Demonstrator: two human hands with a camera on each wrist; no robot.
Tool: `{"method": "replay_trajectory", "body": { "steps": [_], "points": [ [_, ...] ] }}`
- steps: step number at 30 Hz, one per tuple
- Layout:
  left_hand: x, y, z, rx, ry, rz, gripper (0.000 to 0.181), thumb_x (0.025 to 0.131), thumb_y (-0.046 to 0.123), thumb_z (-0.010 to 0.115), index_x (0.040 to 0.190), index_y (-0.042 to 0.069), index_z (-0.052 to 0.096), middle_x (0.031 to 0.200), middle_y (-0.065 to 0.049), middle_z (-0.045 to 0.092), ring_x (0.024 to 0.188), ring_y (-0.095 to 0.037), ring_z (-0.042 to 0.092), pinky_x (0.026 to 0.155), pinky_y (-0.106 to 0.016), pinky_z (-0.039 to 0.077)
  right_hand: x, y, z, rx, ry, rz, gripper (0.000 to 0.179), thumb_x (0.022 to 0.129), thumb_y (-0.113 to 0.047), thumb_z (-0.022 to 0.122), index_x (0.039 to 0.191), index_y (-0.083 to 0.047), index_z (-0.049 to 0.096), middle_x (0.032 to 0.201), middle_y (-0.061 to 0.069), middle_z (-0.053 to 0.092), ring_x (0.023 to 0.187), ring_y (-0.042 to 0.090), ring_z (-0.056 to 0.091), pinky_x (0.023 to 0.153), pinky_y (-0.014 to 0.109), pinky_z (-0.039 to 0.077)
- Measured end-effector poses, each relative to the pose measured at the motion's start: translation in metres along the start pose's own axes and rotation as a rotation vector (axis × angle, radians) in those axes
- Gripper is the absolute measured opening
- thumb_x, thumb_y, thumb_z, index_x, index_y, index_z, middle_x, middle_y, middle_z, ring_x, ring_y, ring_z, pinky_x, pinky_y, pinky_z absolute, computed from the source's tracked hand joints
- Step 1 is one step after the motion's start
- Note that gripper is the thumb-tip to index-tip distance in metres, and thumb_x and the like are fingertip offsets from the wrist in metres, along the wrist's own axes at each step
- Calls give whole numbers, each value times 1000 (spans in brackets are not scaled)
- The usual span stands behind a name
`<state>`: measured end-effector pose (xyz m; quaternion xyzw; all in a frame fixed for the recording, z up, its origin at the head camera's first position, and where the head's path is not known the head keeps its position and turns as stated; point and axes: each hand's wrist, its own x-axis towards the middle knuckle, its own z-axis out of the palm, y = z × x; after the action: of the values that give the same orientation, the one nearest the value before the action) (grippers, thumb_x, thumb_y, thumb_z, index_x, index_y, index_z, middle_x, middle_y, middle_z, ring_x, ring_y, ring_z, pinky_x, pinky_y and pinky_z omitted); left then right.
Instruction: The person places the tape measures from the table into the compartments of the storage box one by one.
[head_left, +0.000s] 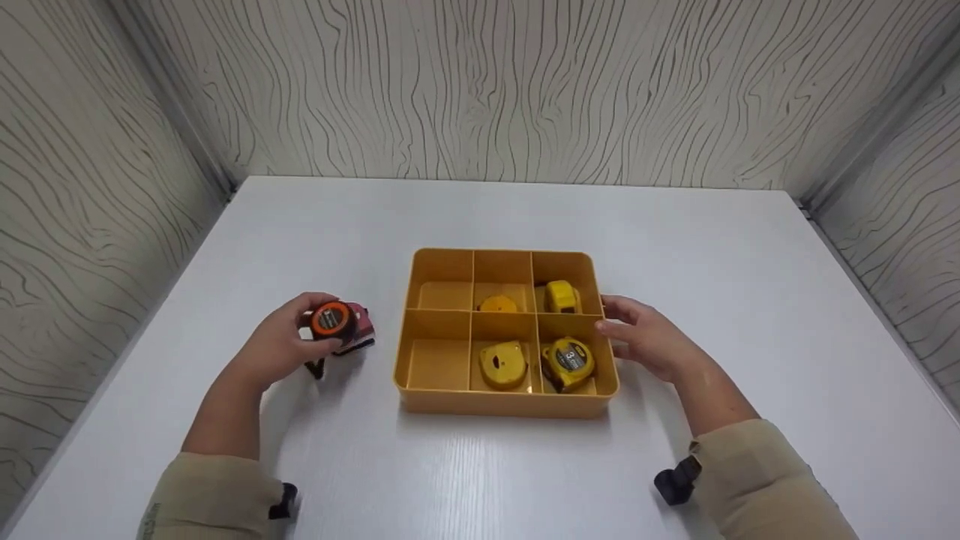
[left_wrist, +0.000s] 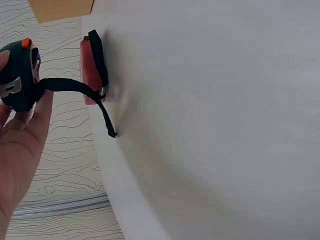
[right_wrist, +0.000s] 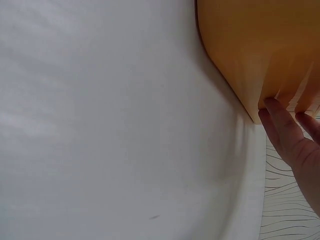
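A black and orange tape measure (head_left: 332, 321) is gripped in the left hand (head_left: 281, 345), fingers curled round its body, with its round orange face turned up towards the head camera. It is held just above the white table (head_left: 480, 465), at about 9 o'clock from the yellow divider tray (head_left: 504, 405) and near it, though clearly apart from its left wall. From the left wrist view a black strap (left_wrist: 85, 95) is seen trailing from the held tape measure down to the table surface. A red tape measure (head_left: 360, 326) lies on the table just beside the held one, on its 3 o'clock side, between the hand and the tray.

The tray is steadied by the right hand (head_left: 649, 337), whose fingers (right_wrist: 282, 122) are laid nearly straight against the outer right wall, at the tray's 3 o'clock; nothing is clasped by it. The left hand is therefore the one nearer to both loose tape measures.

Of the six compartments, the two in the left column are seen to hold nothing and lie closest to the held tape measure, at its 3 o'clock. Yellow tape measures (head_left: 570, 362) are seen in the middle and right columns, one to each compartment.
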<state>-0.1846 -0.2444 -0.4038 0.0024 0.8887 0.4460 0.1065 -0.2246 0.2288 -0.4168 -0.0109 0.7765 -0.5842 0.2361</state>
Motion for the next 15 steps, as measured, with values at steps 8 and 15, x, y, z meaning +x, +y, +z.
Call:
{"method": "replay_trajectory", "body": {
  "steps": [8,15],
  "points": [
    [7,17,-6,-24,8,48,59,77,16,72,129,18,44,129,-4,47,120,-26,42,94,-43,43,-1,-1,0,19,-7,-17,69,86,-27,64,142,-8,29,141,13,33,128,30,36,95,42,42],
    [17,35,-5,-32,-17,49,57,75,19,74,125,21,46,122,-1,52,114,-23,47,91,-41,46,-2,-2,1,25,-24,-32,70,86,-26,63,143,-7,27,142,15,32,128,30,37,95,41,42]
  ]
}}
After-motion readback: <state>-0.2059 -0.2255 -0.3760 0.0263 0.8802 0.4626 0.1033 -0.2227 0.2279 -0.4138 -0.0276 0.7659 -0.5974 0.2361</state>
